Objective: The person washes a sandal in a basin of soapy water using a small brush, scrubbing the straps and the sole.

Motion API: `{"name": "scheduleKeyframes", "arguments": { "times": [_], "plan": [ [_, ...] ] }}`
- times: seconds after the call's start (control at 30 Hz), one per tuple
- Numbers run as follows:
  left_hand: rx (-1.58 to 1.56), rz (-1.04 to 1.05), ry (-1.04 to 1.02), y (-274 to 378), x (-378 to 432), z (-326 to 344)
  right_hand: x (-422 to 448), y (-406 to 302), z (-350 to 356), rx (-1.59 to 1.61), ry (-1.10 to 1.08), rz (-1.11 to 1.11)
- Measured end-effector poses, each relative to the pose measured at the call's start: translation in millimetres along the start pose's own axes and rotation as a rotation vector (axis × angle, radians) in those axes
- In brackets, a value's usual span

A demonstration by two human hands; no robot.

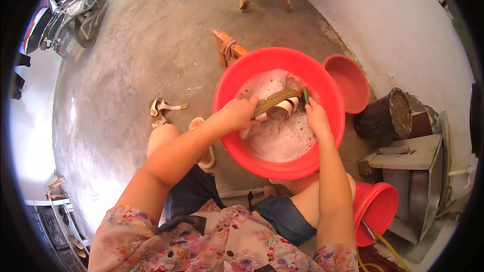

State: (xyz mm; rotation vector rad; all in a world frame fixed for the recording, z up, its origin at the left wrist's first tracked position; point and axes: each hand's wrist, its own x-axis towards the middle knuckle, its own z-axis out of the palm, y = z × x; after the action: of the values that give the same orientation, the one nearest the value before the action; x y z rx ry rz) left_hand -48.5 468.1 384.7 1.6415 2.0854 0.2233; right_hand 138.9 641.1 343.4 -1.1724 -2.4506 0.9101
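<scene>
My left hand [239, 112] grips one end of a sandal [278, 100] with a brown sole and white straps, holding it tilted over a large red plastic basin [278, 56]. Between the fingers of my right hand [317, 118] is the green handle of a brush [306, 97]. The brush meets the far end of the sandal; its bristles are hard to make out. Foamy water [285, 141] lies in the basin below. Something pale beside my left hand dips into the foam, partly hidden. Another white-strapped sandal [159, 111] is on the concrete floor to the left.
A wooden stool [223, 43] with a cloth stands beyond the basin. To the right are a reddish tub [348, 83], a dark bucket [383, 115] and a metal-sided stand [408, 155]. A red bucket [378, 211] and yellow hose [389, 249] lie near my right leg. Motorbikes [85, 19] stand far left.
</scene>
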Motion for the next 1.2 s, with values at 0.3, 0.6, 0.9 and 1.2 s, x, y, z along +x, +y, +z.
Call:
{"name": "scheduleKeyframes", "arguments": {
  "times": [0.3,0.6,0.9,1.2],
  "plan": [
    [-0.046,-0.020,0.031,3.5,-2.2,0.9,9.5,-5.2,1.9,-0.021,0.015,0.045],
    [-0.055,-0.119,0.097,8.7,1.8,-7.8,6.0,-23.0,-7.0,-0.069,0.000,0.056],
    [-0.221,-0.069,0.587,11.5,16.0,1.5,-18.3,-79.7,-18.3,-0.118,-0.057,-0.097],
    [-0.268,-0.061,0.465,12.9,27.3,14.7,-17.7,-83.2,-27.9,-0.238,-0.094,0.021]
  ]
}}
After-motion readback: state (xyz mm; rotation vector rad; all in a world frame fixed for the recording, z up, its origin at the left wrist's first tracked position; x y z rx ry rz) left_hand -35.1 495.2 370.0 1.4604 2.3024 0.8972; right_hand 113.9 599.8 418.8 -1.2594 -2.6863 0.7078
